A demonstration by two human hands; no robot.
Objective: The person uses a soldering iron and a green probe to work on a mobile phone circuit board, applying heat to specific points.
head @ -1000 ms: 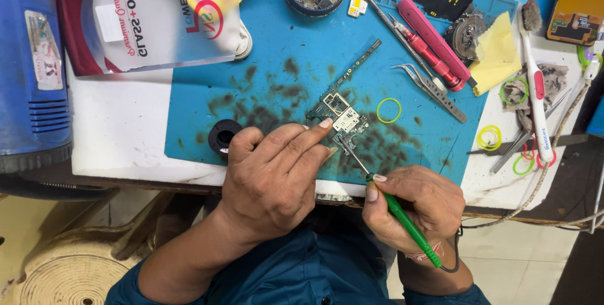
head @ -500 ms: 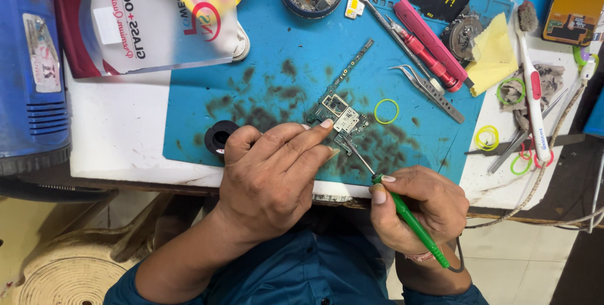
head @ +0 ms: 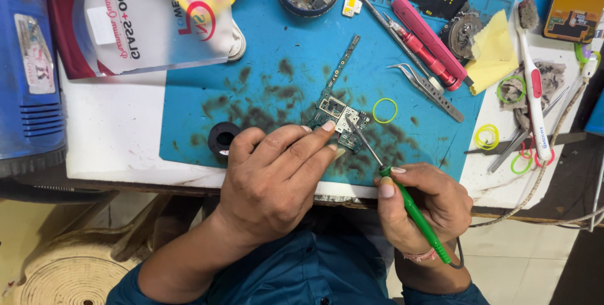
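My left hand (head: 274,182) lies flat-fingered on the board (head: 338,115), fingertips pressing its near edge; nothing is gripped. My right hand (head: 423,207) pinches one green probe (head: 412,210) like a pen, its thin metal tip touching the board at the board's 4 o'clock. The board is one small green circuit piece with a narrow strip running toward 1 o'clock, lying mid-mat. The mat (head: 283,41) is blue, rubbery, smeared dark. One yellow ring (head: 385,110) sits just beside the board at 3 o'clock. One black ring (head: 223,137) lies at 9 o'clock. Steel tweezers (head: 428,88), one pair, lie at 2 o'clock beside one red screwdriver (head: 425,50).
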